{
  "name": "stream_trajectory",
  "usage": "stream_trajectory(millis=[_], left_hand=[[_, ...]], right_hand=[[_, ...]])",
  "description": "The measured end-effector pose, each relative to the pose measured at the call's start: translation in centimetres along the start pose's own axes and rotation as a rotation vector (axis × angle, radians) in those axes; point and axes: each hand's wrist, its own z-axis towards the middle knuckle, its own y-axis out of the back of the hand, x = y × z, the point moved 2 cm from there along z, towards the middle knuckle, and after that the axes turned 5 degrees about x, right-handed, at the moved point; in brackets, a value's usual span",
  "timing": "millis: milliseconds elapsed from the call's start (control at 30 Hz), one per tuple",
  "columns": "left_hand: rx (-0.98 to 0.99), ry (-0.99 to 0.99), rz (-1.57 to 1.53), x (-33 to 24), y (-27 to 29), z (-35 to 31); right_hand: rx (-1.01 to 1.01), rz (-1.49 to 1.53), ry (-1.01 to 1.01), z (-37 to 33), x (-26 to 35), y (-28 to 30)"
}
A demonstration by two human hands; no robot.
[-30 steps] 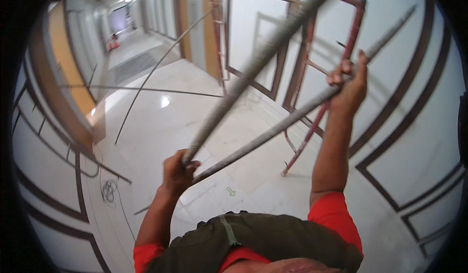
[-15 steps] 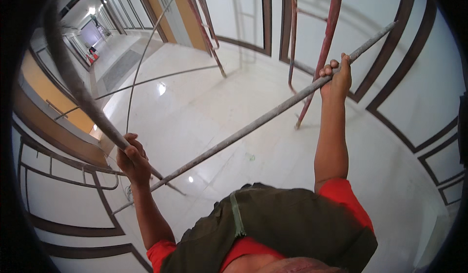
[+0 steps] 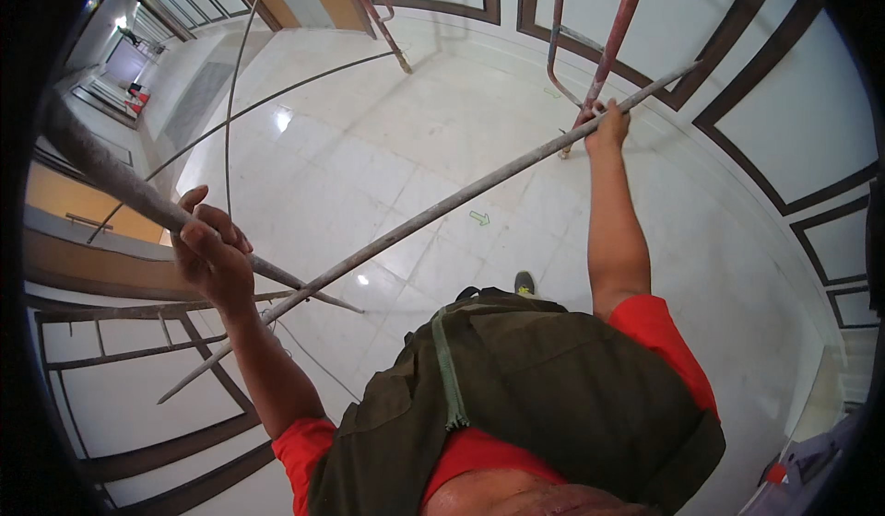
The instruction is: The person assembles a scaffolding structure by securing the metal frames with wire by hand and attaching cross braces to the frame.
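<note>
Two long grey metal poles cross each other in front of me in an X, like a scaffold cross brace. The left pole (image 3: 120, 177) rises close past the camera at upper left, and my left hand (image 3: 217, 258) is wrapped round it. My right hand (image 3: 608, 131) grips the other pole (image 3: 461, 201) near its far end, which slants up to the right. Just beyond that hand stands the leg of a red scaffold frame (image 3: 616, 41); whether pole and leg touch, I cannot tell. The poles cross right of my left wrist.
Another red frame (image 3: 376, 9) stands farther off, with thin crossed rods (image 3: 277, 92) reaching left from it. A grey ladder-like frame (image 3: 120, 361) is at left. White panelled walls (image 3: 784, 120) curve along the right. A purple-grey object (image 3: 811, 465) sits at lower right.
My left hand has moved left and up with its pole. My right hand has come in closer to the red frame's leg. The view has shifted, and a shoe now shows below.
</note>
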Motion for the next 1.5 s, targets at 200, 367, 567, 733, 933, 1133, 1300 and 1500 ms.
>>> stream_trajectory(millis=[200,367,567,733,933,1133,1300,1500], left_hand=[[0.074,-0.031,0.041,1.2,0.0,1.6],[0.11,0.015,-0.025,2.8,-0.9,3.2],[0.062,0.077,0.016,5.2,-3.1,5.8],[0.105,0.089,0.04,8.2,-8.3,7.8],[0.221,0.054,0.143,14.7,-11.3,8.2],[0.369,0.234,0.208,19.3,-10.6,10.2],[0.37,0.124,0.15,16.8,-12.4,12.1],[0.27,0.028,0.141,16.0,-10.8,10.7]], right_hand=[[-0.165,-0.101,-0.121,-4.0,-10.0,0.5],[-0.309,-0.057,-0.32,-4.7,-16.6,1.4],[-0.397,-0.025,-0.53,-1.2,-26.5,3.7],[-0.537,-0.082,-0.569,1.9,-29.6,2.9],[-0.567,-0.283,-0.679,5.2,-33.6,2.8],[-0.44,-0.415,-0.569,7.4,-37.6,3.7],[-0.161,-0.621,-0.701,6.3,-38.4,5.4],[0.059,-1.076,-0.865,6.0,-40.3,7.1]])
